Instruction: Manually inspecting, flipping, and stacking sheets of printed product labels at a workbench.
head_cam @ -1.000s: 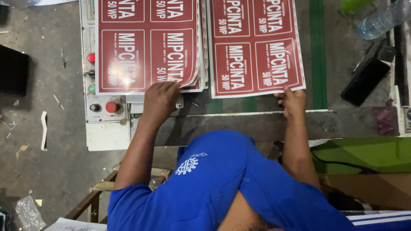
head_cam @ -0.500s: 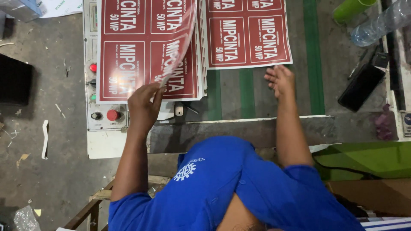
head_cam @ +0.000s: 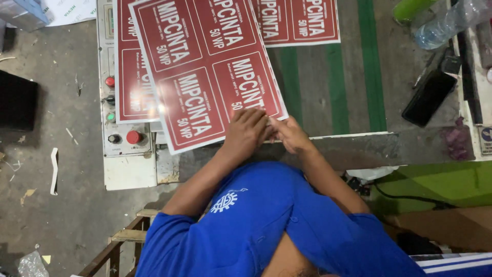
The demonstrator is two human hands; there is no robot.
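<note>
Grey-green worktable (head_cam: pixel 410 149), mid-frame: left hand (head_cam: pixel 246 132) and right hand (head_cam: pixel 288 134) pinching lower corner of red sheet (head_cam: pixel 205 66). Probably light, floppy, glossy-slick; best gripped at edges.

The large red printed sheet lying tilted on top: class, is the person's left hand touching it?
Touching. The head view shows the left hand with its fingers lying flat on the near edge of the large red printed sheet.
</note>
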